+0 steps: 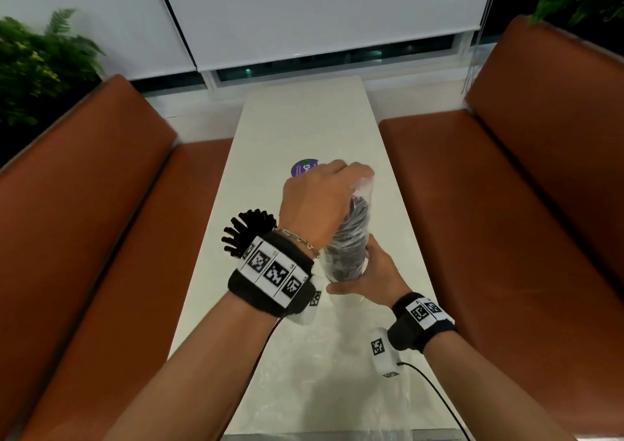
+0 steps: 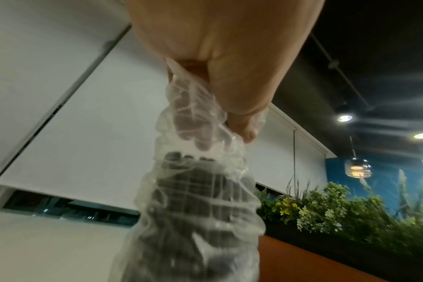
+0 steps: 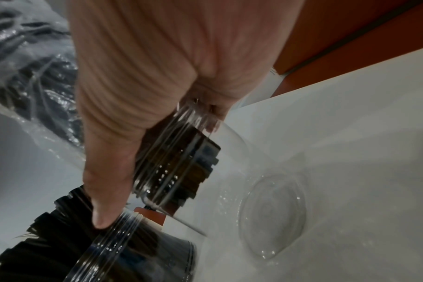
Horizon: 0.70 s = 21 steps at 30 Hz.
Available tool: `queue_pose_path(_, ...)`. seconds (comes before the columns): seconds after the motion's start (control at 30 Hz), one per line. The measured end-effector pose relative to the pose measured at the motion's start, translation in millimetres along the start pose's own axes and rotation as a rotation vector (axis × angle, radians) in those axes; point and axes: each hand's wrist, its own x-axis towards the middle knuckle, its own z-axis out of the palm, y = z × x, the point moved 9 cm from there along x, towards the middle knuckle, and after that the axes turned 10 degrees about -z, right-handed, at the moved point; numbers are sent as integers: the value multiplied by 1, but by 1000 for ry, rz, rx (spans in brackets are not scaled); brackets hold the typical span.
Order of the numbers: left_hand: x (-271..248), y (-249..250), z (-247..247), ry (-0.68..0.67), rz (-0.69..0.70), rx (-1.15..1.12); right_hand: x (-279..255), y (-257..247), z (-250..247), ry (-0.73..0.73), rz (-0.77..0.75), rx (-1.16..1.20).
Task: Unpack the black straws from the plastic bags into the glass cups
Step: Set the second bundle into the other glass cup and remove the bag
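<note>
A clear plastic bag [image 1: 351, 238] full of black straws [image 2: 198, 200] stands upright over a glass cup [image 3: 270, 215] on the white table [image 1: 304, 119]. My left hand [image 1: 341, 177] grips the bunched top of the bag [image 2: 193, 95] from above. Lower down, my right hand [image 1: 364, 271] curls round the glass cup's rim, thumb [image 3: 104, 209] on the near side; the bag's lower end sits in the cup's mouth. A second cup with black straws [image 1: 248, 229] fanned out of it stands just left, partly hidden behind my left wrist, and shows in the right wrist view [image 3: 48, 248].
An empty crumpled plastic bag [image 1: 364, 390] lies on the table's near end. A round purple sticker [image 1: 302, 168] is beyond the hands. Brown benches [image 1: 101, 221] flank the narrow table on both sides, plants [image 1: 40, 65] behind them.
</note>
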Motion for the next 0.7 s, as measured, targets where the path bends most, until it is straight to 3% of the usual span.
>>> queue_pose_path(0.1,16,17,-7,8,94,69,-2,2,-1,34,8,9)
queue_pose_path(0.3,34,23,-29,56,121,159,1,0,1,28,14,5)
queue_pose_path(0.5,38,17,-54,67,24,144,4,3,4,38,8,-10)
queue_pose_path(0.6,35,16,-79,165,47,123,5,-2,3,45,-4,-27)
queue_pose_path(0.7,35,5,-120,254,-54,91,6,-3,2,32,25,-53)
